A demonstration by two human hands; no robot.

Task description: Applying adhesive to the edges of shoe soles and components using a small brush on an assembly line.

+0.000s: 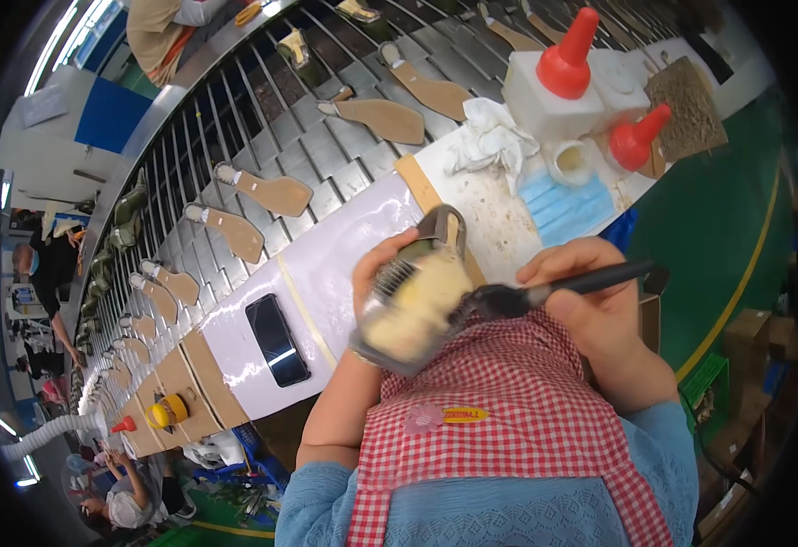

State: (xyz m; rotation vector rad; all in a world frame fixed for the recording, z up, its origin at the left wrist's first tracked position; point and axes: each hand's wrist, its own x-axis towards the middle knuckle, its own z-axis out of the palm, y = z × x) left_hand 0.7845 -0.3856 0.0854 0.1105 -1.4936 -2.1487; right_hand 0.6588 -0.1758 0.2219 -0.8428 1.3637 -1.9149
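Near the glossy lilac worktop, the left hand grips an olive-and-cream shoe while the right hand pinches a black brush, apparently brushing, any next stroke needing steadiness.

A person's bare left hand curls in a grip as the bare right hand pinches between thumb and fingers, both bare forearms angled inward.

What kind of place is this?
Probably a shoe workshop: tan, sole-shaped pieces lie along a slatted metal conveyor, and the left hand holds a shoe part while the right hand holds a black brush.
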